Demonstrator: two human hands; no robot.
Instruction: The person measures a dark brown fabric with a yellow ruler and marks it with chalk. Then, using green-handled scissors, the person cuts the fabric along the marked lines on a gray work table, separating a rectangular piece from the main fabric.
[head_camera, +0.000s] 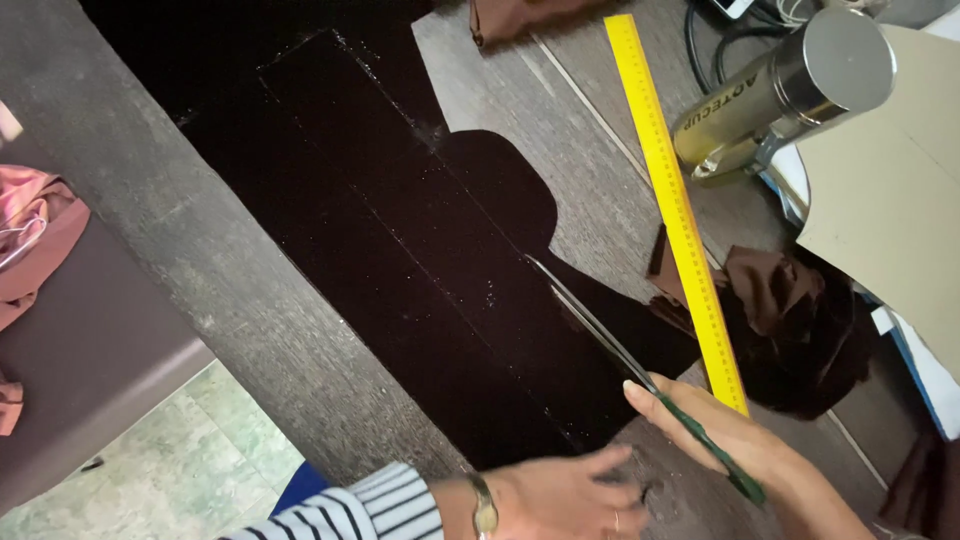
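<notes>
Nearest the camera, the left hand (560, 495) lies flat, palm down and fingers spread, pressing the near edge of the dark brown fabric (400, 260) onto the grey wood-grain worktop (200, 250); it grips nothing. A striped sleeve (350, 515) and a metal wristwatch (484, 505) sit just behind it. Immediately to its right, the right hand (730, 440) is closed around the green handles of the scissors (640, 375), forefinger extended along them. The long blades reach forward from this hand and are parted slightly, with the fabric between them, along a faint chalk line marked on the cloth. Chalked outlines of a long rectangle show farther ahead of both hands on the same cloth. Just beyond the right hand, a yellow ruler (675, 200) lies diagonally across the worktop, its near end touching the fabric beside the fingers. Crumpled brown fabric offcuts (780, 290) lie to the right of the ruler. Farther ahead and to the right stand a gold and silver metal flask (790, 85), lying tilted, and a beige card sheet (890, 200). Far left of the left hand, pink cloth (35, 230) rests on a lower surface.
</notes>
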